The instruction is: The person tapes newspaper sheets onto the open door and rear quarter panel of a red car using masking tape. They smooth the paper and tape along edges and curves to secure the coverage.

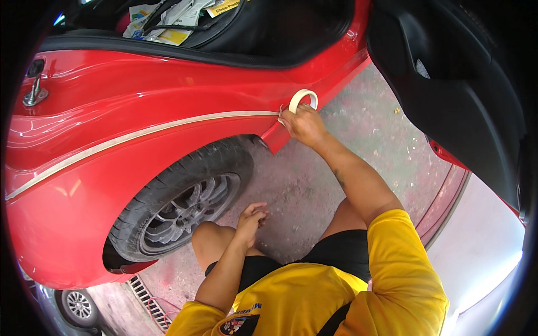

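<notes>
My right hand [304,124] is closed on a roll of cream masking tape [295,101], by the lower edge of the car's red side panel [185,95]. A long strip of masking tape [140,133] lies along that panel, curving above the wheel arch from the far left to my right fingers. A small brownish flap shows beside those fingers; what it is I cannot make out. My left hand [252,224] hovers by my left knee, near the wheel [188,210]. Its fingers are loosely bent and apart, with nothing visible in them.
Above the panel is the car's open doorway, with newspapers [182,19] inside. An open door [448,73] with black trim hangs at the right. Stained concrete floor [364,117] lies below. A drain grate [148,302] and another car's wheel [79,307] are at lower left.
</notes>
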The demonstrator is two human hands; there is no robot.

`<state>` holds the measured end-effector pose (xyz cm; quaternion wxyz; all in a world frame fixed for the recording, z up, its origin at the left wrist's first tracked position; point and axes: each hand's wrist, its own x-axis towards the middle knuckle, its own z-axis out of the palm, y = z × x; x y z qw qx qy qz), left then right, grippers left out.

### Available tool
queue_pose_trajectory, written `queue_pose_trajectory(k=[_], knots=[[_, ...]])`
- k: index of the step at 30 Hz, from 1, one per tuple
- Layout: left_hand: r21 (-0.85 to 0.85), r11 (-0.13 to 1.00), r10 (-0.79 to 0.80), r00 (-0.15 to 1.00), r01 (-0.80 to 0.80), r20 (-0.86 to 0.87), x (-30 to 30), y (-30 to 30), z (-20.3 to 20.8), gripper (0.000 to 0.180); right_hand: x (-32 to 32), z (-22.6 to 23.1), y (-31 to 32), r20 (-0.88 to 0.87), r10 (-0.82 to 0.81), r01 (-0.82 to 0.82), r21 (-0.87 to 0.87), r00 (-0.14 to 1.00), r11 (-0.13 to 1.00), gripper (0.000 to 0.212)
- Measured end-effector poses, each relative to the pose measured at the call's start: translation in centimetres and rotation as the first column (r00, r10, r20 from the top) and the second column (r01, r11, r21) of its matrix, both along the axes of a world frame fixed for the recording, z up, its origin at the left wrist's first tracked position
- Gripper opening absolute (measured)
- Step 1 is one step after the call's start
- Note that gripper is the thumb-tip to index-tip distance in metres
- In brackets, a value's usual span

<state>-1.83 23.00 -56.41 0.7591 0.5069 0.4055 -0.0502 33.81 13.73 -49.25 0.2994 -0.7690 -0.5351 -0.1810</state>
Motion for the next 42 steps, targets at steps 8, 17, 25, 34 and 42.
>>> queue_pose_trajectory(k=[8,17,25,34,42], knots=[[0.049,0.999,-0.010,0.999,0.012,-0.039,1.4,-0.4,-0.9,0.035,-2.7,-2.4,0.6,-0.516,-0.071,0.246,0.278,0.854,0.929,0.019],[0.098,0.993,-0.061,0.997,0.066,-0.050,2.0,-1.6,-0.4,0.034,-7.3,-4.0,0.7,-0.478,-0.209,0.414,0.376,0.853,0.829,0.025],[0.091,0.993,-0.071,0.997,0.072,-0.021,1.8,-1.2,-0.5,0.036,-8.5,-5.2,2.8,-0.655,-0.247,0.548,0.303,0.714,0.780,0.020],[0.072,0.992,-0.099,0.995,0.100,-0.018,1.7,-0.8,0.0,0.036,-12.8,-5.2,5.4,-0.915,0.086,0.678,0.352,0.394,0.645,0.036],[0.070,0.991,-0.115,0.993,0.117,-0.019,1.8,-0.9,-0.1,0.036,-12.1,-6.2,3.9,-0.869,0.049,0.618,0.389,0.493,0.683,0.062]])
